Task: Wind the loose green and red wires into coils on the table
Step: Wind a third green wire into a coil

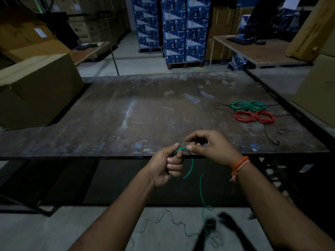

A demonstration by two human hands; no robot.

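Observation:
A loose green wire point(190, 166) arcs between my hands just in front of the table's near edge. My left hand point(167, 164) grips one part of it in a fist. My right hand point(208, 147) pinches it between thumb and forefinger. The rest of the wire trails down and lies in waves on the floor. At the table's right side lie two green coils point(248, 105) and, just in front of them, two red coils point(254, 117).
The dark worn table point(145, 109) spans the middle. A large cardboard box point(36, 91) stands at its left, another box at the far right. Thin black ties point(272, 136) lie near the coils. Stacked blue cartons point(181, 29) and further tables stand behind.

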